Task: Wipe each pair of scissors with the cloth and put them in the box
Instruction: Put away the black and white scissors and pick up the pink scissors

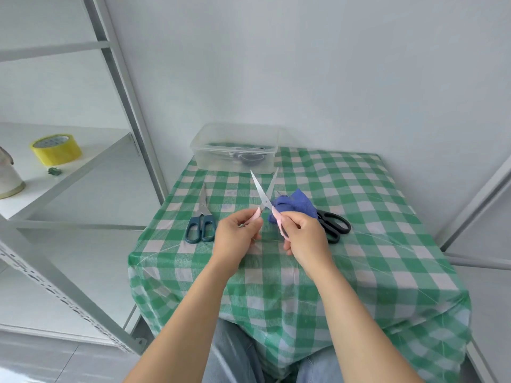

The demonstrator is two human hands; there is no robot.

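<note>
Pink-handled scissors (263,195) are held above the table with their blades spread in an X. My left hand (237,233) pinches one pink handle and my right hand (304,234) grips the other. A crumpled blue cloth (294,204) lies on the table just behind my right hand. Teal-handled scissors (201,219) lie shut to the left. Black-handled scissors (334,223) lie to the right, partly under the cloth. A clear plastic box (235,147) stands at the table's far edge with dark scissors inside.
The green checked tablecloth (359,244) covers a small table against a white wall. A metal shelf (69,167) to the left carries a yellow tape roll (55,149) and a white spool (8,175). My knees sit below the near edge.
</note>
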